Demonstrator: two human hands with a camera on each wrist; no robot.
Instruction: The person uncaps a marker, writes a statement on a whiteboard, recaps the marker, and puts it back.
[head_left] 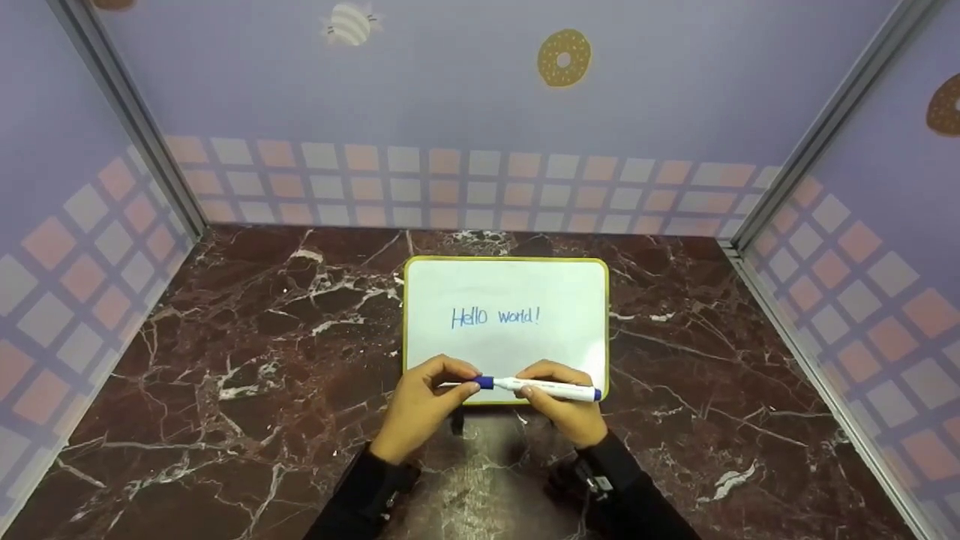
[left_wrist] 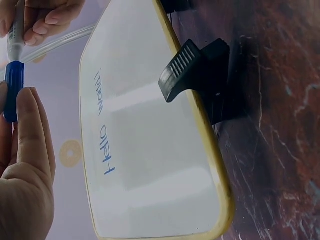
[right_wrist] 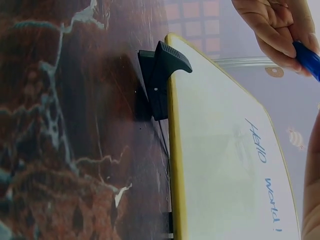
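My left hand (head_left: 424,401) pinches the blue cap (head_left: 484,382) of a whiteboard marker between thumb and fingers. The marker's white barrel (head_left: 559,388) is gripped by my right hand (head_left: 566,409), its blue end pointing right. Cap and narrow front of the barrel meet in line in the left wrist view; how far the cap sits on is hidden. Both hands are over the lower edge of a yellow-framed whiteboard (head_left: 510,289), which reads "Hello world!" in blue handwriting (head_left: 495,317).
A black holder (left_wrist: 182,72) hooks over the whiteboard's near edge, seen in both wrist views. Under it lies a dark red marbled tabletop (head_left: 247,360). Purple panels (head_left: 465,82) with checks and sweets enclose the back and sides, joined by grey metal posts (head_left: 817,112).
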